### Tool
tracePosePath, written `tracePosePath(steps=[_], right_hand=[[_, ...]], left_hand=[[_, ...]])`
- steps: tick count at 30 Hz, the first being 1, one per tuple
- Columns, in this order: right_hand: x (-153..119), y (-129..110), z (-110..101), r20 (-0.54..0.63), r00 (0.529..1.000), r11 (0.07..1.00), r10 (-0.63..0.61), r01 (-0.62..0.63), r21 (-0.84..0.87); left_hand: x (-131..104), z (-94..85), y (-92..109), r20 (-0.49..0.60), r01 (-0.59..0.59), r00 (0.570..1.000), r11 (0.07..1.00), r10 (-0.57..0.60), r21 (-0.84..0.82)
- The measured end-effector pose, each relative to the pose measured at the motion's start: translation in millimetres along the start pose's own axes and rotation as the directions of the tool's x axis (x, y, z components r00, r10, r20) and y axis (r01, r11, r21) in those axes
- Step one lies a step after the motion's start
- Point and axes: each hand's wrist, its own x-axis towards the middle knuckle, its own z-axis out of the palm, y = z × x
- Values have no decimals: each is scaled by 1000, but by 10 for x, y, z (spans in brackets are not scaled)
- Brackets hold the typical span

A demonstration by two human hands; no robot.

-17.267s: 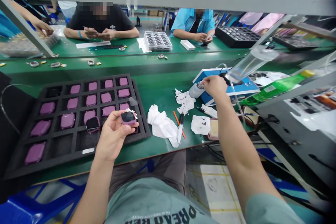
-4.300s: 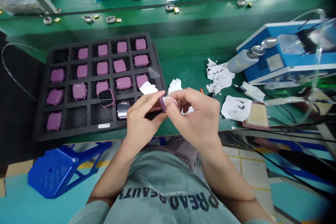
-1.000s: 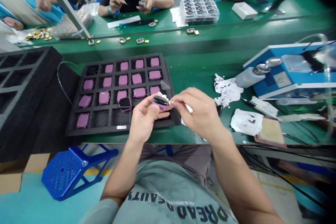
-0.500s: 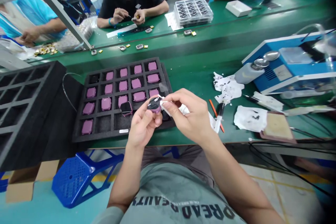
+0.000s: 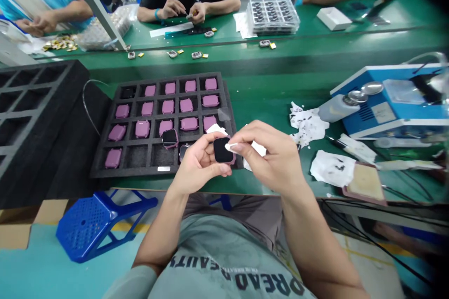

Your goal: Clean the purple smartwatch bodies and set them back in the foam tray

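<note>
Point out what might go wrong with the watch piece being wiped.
The left hand grips the purple watch piece by its edges, so it might slip out under pressure. The right hand presses a white wipe on the dark face, which could smear or scratch if grit is caught there.
</note>
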Motion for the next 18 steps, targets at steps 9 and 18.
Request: tracePosePath(steps=[9, 18], right_hand=[[163, 337, -19, -54, 995, 989, 82, -88, -120], [-111, 280, -275, -114, 986, 980, 126, -141, -140]], left_hand=[[-17, 105, 23, -42, 13, 999, 983, -5, 182], [-36, 161, -133, -61, -74, 992, 890, 113, 449]])
